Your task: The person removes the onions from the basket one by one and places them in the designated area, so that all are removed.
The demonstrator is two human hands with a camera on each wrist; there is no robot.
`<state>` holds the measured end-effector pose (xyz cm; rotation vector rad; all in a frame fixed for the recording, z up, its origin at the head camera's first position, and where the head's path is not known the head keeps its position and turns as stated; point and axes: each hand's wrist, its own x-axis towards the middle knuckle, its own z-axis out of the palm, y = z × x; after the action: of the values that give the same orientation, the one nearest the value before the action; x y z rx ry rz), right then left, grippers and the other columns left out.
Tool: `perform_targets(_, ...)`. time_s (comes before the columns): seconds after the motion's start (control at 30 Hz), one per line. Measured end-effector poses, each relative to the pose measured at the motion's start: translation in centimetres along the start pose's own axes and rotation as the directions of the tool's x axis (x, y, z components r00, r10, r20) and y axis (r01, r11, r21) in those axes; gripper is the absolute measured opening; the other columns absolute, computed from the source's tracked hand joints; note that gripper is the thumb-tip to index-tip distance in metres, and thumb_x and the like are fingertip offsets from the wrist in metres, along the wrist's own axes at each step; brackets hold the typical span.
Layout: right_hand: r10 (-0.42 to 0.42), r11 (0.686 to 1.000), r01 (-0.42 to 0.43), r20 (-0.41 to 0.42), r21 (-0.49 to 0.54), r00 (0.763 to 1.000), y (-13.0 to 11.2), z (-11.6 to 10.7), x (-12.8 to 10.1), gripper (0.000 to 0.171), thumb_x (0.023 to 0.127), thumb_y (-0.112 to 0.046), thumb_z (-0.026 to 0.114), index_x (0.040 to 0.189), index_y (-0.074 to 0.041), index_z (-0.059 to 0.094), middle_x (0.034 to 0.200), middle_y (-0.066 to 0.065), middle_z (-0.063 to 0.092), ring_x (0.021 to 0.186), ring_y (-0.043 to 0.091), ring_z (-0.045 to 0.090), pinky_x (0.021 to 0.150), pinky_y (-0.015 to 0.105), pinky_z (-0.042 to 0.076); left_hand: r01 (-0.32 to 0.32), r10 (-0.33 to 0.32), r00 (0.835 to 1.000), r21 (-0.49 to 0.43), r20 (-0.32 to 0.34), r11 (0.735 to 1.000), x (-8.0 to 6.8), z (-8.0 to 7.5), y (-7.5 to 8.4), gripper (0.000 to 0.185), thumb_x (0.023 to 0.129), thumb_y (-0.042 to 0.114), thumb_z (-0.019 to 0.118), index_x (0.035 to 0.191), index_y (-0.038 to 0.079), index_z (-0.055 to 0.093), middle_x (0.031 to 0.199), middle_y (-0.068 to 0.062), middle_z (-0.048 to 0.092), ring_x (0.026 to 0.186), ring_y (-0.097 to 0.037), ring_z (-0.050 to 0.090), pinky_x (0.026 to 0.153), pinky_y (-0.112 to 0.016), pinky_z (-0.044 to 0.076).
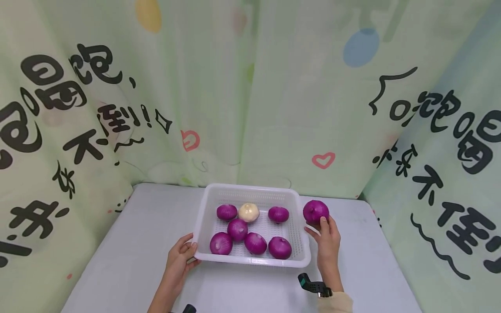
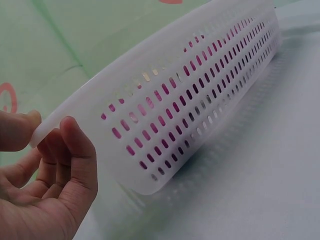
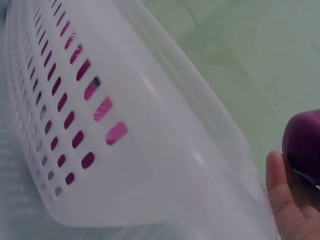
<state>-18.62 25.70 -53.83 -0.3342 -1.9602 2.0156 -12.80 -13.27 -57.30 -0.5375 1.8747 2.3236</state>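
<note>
A white perforated plastic basket (image 1: 254, 261) holds several purple onions (image 1: 255, 243) and one pale, peeled-looking onion (image 1: 248, 212). At its near left corner, my left hand (image 1: 180, 260) grips the rim, thumb above and fingers curled beneath, as the left wrist view shows at the basket rim (image 2: 50, 131). Just outside the right side, my right hand (image 1: 328, 243) holds another purple onion (image 1: 315, 211) between thumb and fingers. The right wrist view catches only part of that onion (image 3: 305, 145) beyond the basket wall (image 3: 150, 165).
The basket stands on a white tabletop (image 1: 129, 243) towards its back edge. Pale green printed curtains (image 1: 274, 108) hang behind and on both sides. A black wrist strap (image 1: 315, 286) sits on the right wrist.
</note>
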Motion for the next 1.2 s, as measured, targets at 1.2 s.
perform_targets(1.2, 0.053, 0.952, -0.074, -0.081, -0.295, 0.995, 4.1, -5.0, 0.3, 0.065, 0.108, -0.034, 0.057, 0.164, -0.014, 0.032, 0.166, 0.019, 0.038, 0.122, 0.010, 0.056, 0.079, -0.001, 0.046, -0.001, 0.001, 1.000, 0.020, 0.000, 1.000, 0.0, -0.1, -0.1, 0.053, 0.107, 0.011, 0.055, 0.156, -0.001, 0.038, 0.106, 0.000, 0.063, 0.087, -0.010, 0.062, 0.076, -0.028, 0.058)
